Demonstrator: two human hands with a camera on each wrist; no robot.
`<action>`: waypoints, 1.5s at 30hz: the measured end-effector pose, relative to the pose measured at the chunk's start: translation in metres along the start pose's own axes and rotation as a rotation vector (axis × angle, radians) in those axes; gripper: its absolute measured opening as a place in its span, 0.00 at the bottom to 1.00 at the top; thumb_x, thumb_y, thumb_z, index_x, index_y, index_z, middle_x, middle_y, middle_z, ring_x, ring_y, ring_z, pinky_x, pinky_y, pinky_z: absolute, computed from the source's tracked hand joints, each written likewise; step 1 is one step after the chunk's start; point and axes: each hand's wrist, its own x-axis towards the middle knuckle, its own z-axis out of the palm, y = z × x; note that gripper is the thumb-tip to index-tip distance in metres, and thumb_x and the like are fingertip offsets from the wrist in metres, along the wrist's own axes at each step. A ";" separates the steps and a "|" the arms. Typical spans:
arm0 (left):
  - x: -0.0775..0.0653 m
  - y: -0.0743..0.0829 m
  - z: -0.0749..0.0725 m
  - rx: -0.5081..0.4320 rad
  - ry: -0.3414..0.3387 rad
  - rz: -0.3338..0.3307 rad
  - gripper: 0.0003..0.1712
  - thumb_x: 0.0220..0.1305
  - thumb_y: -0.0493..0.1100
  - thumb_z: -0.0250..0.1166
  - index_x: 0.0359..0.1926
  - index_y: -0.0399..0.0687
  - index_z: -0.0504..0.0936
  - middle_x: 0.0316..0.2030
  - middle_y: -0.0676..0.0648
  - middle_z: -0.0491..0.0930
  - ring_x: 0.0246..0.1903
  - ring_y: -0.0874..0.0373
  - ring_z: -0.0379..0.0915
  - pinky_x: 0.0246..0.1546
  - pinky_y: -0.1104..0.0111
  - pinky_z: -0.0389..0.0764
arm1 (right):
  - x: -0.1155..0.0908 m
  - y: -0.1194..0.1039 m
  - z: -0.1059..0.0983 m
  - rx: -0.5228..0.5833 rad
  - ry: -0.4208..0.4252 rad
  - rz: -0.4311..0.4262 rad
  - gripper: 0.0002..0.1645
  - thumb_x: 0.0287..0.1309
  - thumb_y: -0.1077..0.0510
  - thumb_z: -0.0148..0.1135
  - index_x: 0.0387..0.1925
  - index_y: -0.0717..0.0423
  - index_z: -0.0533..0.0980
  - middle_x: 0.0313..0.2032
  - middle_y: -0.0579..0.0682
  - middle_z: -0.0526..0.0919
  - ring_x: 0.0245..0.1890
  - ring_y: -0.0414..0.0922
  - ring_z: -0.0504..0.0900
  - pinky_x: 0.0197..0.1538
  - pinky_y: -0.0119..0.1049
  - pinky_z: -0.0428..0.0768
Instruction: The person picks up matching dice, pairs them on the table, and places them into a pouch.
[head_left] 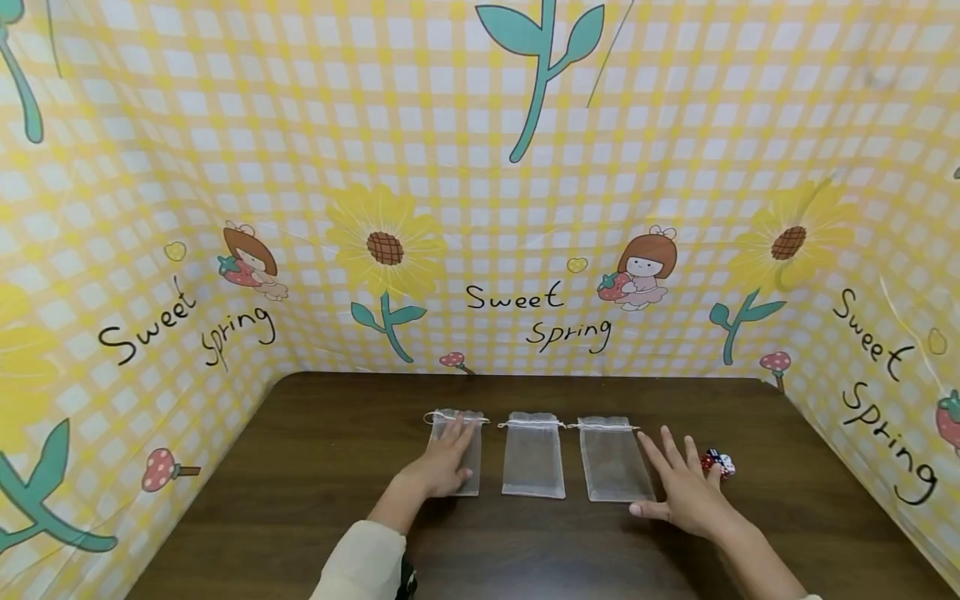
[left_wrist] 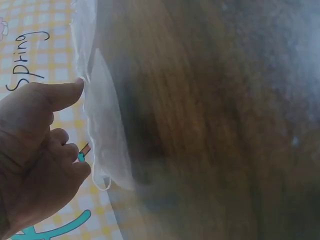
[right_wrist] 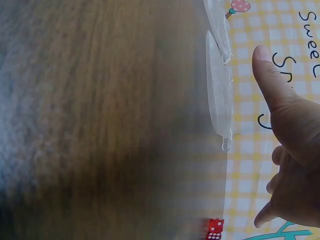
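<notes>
Three sheer bags [head_left: 532, 479], flat in a row on the bench [head_left: 570, 550], cords [head_left: 534, 425] at the far end: left bag [head_left: 475, 457], middle bag [head_left: 534, 457], right bag [head_left: 615, 462].
Left grip [head_left: 441, 467]: fingers extended over left bag, pinching nothing.
Right grip [head_left: 688, 492]: fingers and thumb spread at right bag's outer side, pinching nothing; contact uncertain.
Handling, as judged: flat fingers, light pressure, smoothing toward the cords; sheer fabric would likely crease under a hard push. Middle and right bags' cords nearly meet, so a tug on one may catch its neighbour.
Dice [head_left: 720, 461]: one cluster, beside right grip's outer fingers; better lifted past than swept.
Room: widest bench left of left bag; strip nearer the wearer also open. Far edge, against the cloth [head_left: 465, 167], near the cords.
</notes>
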 end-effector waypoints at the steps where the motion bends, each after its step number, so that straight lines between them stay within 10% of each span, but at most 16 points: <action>1: 0.000 0.000 0.001 0.006 -0.008 -0.007 0.40 0.63 0.39 0.58 0.70 0.35 0.47 0.68 0.30 0.41 0.67 0.37 0.36 0.63 0.45 0.43 | -0.001 0.001 0.001 0.002 0.000 0.002 0.62 0.41 0.33 0.66 0.72 0.40 0.42 0.67 0.70 0.42 0.62 0.76 0.36 0.43 0.81 0.37; 17: -0.003 0.002 0.010 0.037 -0.123 -0.118 0.33 0.64 0.42 0.57 0.65 0.31 0.59 0.66 0.29 0.48 0.66 0.37 0.40 0.63 0.47 0.47 | -0.011 0.013 -0.002 0.025 0.021 0.045 0.62 0.41 0.34 0.66 0.72 0.42 0.43 0.68 0.68 0.42 0.62 0.75 0.38 0.47 0.79 0.38; 30: -0.003 0.000 0.011 0.030 -0.134 -0.117 0.33 0.64 0.43 0.57 0.66 0.32 0.58 0.67 0.30 0.48 0.67 0.38 0.40 0.63 0.48 0.47 | -0.012 0.049 -0.031 0.019 0.236 0.179 0.51 0.50 0.36 0.62 0.66 0.61 0.57 0.58 0.72 0.64 0.53 0.75 0.57 0.43 0.76 0.56; 45: -0.002 -0.003 0.012 0.013 -0.132 -0.117 0.34 0.64 0.44 0.57 0.66 0.33 0.58 0.67 0.31 0.47 0.67 0.38 0.39 0.63 0.48 0.46 | -0.016 0.093 -0.028 0.043 -0.008 0.397 0.39 0.56 0.46 0.61 0.62 0.64 0.60 0.58 0.74 0.62 0.50 0.74 0.56 0.37 0.69 0.60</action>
